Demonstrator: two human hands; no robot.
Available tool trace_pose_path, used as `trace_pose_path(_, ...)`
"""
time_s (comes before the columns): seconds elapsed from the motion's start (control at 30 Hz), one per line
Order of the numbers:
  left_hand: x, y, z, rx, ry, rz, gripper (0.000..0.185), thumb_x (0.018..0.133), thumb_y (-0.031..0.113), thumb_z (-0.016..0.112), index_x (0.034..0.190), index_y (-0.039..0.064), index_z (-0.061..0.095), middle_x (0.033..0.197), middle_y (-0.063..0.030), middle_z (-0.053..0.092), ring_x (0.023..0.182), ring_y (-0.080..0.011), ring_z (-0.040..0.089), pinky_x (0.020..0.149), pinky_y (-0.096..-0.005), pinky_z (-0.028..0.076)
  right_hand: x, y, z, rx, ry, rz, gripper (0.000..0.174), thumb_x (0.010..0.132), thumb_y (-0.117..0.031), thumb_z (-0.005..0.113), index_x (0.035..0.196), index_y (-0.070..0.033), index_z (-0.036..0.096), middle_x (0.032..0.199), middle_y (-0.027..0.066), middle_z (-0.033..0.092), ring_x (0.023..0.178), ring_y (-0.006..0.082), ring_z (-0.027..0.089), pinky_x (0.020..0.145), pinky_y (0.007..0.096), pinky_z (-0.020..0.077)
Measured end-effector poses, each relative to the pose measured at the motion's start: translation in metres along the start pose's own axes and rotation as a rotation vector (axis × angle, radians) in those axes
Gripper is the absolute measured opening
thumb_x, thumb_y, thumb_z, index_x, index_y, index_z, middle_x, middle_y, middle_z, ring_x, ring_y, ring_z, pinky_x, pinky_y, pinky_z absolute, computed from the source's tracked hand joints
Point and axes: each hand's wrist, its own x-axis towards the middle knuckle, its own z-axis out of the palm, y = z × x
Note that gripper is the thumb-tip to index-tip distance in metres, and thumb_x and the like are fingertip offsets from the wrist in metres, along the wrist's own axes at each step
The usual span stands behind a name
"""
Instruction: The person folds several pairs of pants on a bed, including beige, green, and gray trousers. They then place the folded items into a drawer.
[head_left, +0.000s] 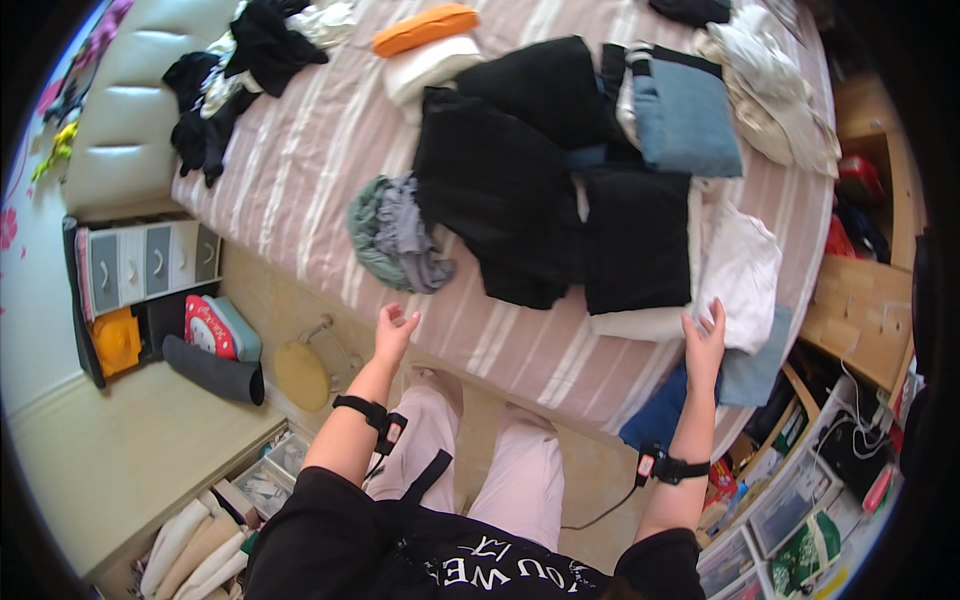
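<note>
My left hand (396, 330) is held near the bed's edge with its fingers apart and nothing in it, just below a crumpled green and grey-purple cloth bundle (397, 232). On the right, my right hand (703, 330) is at the lower edge of a white garment (742, 277); its fingers are apart, and whether they touch the cloth I cannot tell. Between the hands lie a spread black garment (487, 187) and a folded black garment (637, 232) on white cloth. Folded blue denim (690, 116) lies farther back, and a rolled orange cloth (425, 30) rests by a white one.
Striped bedding (300, 172) covers the bed. Black clothes (274, 45) lie at its far left, crumpled pale clothes (780, 90) at its right. A yellow-topped stool (302, 375) and an open drawer of clothes (195, 547) are at left; shelves and a white cable (855, 427) at right.
</note>
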Motion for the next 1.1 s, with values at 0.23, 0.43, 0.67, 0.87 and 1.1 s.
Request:
trace_pose_path(0.23,0.112,-0.001,-0.076,0.166,0.114,0.126,0.095,0.068,0.045,0.079,0.136,-0.002,0.031,0.133,-0.0253,0.041,0.121,-0.0349,0.043,0.100,-0.0409,0.037,-0.120,0.051,0.145,-0.113,-0.384,-0.006,0.058,0.073,-0.016,0.072,0.123,-0.001,0.047,0.118,0.0164,0.053,0.102,0.0261,0.055,0.088,0.0361,0.0452)
trace_pose_path(0.43,0.161,0.014,-0.108,0.236,-0.119,0.253,0.109,0.066,0.049,0.078,0.143,-0.002,0.019,0.139,-0.0279,0.032,0.130,-0.0380,0.033,0.107,-0.0423,0.030,-0.224,0.060,0.239,-0.428,-0.428,0.182,0.086,0.070,-0.026,0.077,0.138,0.001,0.032,0.141,0.0271,0.031,0.128,0.0376,0.038,0.103,0.0399,0.0365)
trace_pose_path(0.67,0.208,0.096,-0.071,0.603,-0.243,0.509,0.119,0.062,0.046,0.081,0.146,0.001,0.009,0.143,-0.0229,0.027,0.132,-0.0379,0.030,0.106,-0.0479,0.031,-0.223,0.047,0.312,-0.445,-0.326,0.413,0.116,0.066,-0.048,0.077,0.147,-0.004,0.007,0.148,0.0334,-0.008,0.140,0.0425,0.007,0.112,0.0402,0.0220)
trace_pose_path(0.87,0.231,0.122,-0.052,1.197,-0.158,0.429,0.083,0.057,0.034,0.086,0.121,0.008,0.039,0.128,-0.0110,0.045,0.125,-0.0281,0.040,0.094,-0.0469,0.043,-0.228,0.042,0.307,-0.482,-0.344,0.430,0.113,0.064,-0.047,0.078,0.149,-0.017,0.010,0.149,0.0315,-0.003,0.135,0.0526,0.011,0.109,0.0487,0.0228)
trace_pose_path(1.1,0.272,0.114,-0.043,1.327,-0.301,0.486,0.088,0.055,0.039,0.088,0.120,0.004,0.040,0.120,-0.0159,0.055,0.118,-0.0317,0.048,0.096,-0.0398,0.043,-0.242,0.055,0.309,-0.544,-0.217,0.243,0.107,0.064,-0.038,0.078,0.149,-0.020,0.015,0.151,0.0286,0.000,0.128,0.0507,0.023,0.106,0.0496,0.0278)
